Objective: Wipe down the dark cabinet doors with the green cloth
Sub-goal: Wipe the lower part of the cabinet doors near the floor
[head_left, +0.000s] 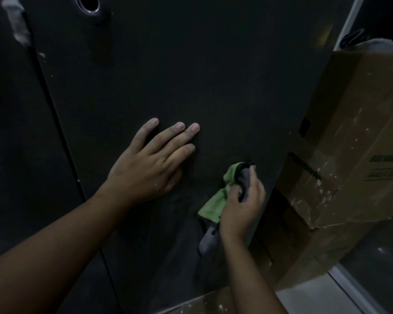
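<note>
A dark cabinet door (179,71) fills most of the view, with a second dark door (16,137) to its left across a narrow gap. My left hand (150,162) lies flat on the middle of the door, fingers straight. My right hand (243,205) grips the bunched green cloth (216,202) and presses it against the door's lower right part. A grey end of the cloth hangs below my wrist.
A round metal-rimmed hole (87,4) sits near the door's top. White smears (17,21) mark the left door. A paint-spattered cardboard box (349,141) stands just right of the door's edge. Pale floor (309,298) shows at the bottom right.
</note>
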A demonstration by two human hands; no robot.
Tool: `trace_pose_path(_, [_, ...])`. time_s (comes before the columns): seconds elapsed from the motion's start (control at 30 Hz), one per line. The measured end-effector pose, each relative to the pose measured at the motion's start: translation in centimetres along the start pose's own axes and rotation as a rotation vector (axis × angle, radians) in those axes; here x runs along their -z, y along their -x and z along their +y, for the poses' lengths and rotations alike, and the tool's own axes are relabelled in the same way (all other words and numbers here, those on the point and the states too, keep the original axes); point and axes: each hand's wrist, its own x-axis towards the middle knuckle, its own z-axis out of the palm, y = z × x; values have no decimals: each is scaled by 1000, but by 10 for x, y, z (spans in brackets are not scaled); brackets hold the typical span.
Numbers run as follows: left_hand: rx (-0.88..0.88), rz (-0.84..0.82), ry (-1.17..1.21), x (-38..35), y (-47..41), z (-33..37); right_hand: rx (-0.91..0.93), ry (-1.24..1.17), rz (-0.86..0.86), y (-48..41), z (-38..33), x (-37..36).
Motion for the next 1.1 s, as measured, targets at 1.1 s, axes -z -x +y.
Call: trace_pose_path(1.1, [-63,-300,72,46,33,-36,578,-7,-482,60,-15,-14])
